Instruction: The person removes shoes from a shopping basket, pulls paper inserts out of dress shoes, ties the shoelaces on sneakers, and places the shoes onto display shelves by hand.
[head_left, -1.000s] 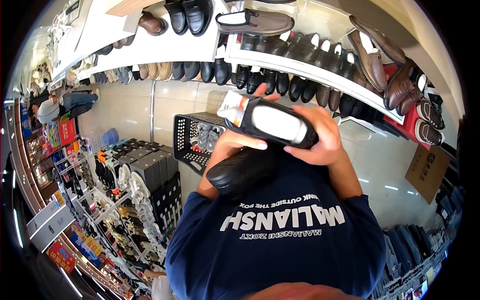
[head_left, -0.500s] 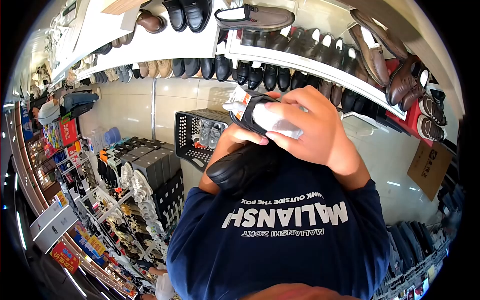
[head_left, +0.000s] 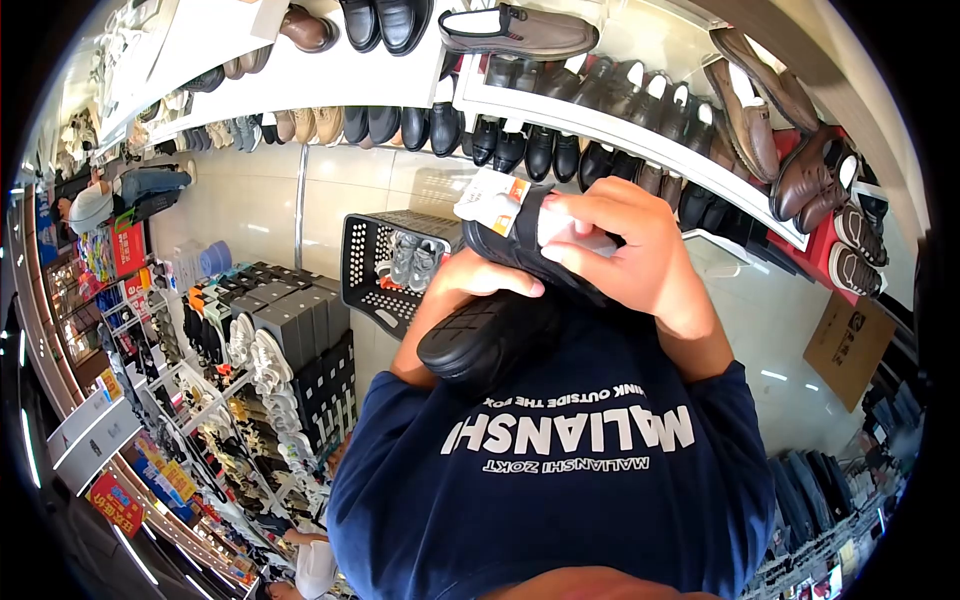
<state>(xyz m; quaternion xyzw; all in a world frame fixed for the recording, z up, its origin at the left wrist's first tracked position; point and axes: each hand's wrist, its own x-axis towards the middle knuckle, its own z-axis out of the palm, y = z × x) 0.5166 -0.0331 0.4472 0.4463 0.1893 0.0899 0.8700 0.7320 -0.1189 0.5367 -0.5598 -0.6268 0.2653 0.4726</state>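
Note:
Close to my chest, my left hand (head_left: 490, 273) is wrapped round a black sandal (head_left: 490, 243) with wide straps. A white and orange tag (head_left: 493, 202) lies at its toe end. My right hand (head_left: 630, 240) has its thumb and fingers closed on white stuffing (head_left: 556, 226) at the strap opening. A second black sandal (head_left: 480, 345) rests under my left hand against my shirt, with its grooved sole showing. How that second one is held is hidden.
A black shopping basket (head_left: 375, 280) with grey sneakers (head_left: 415, 262) stands beyond my left forearm. White shelves (head_left: 620, 118) with rows of leather shoes curve across the front. Stacked grey shoeboxes (head_left: 290, 305) are at left, and a cardboard box (head_left: 848, 345) at right.
My right hand's fingers have curled in closer around the white stuffing, and less of it shows. The sandal has turned slightly, so the tag shows more fully.

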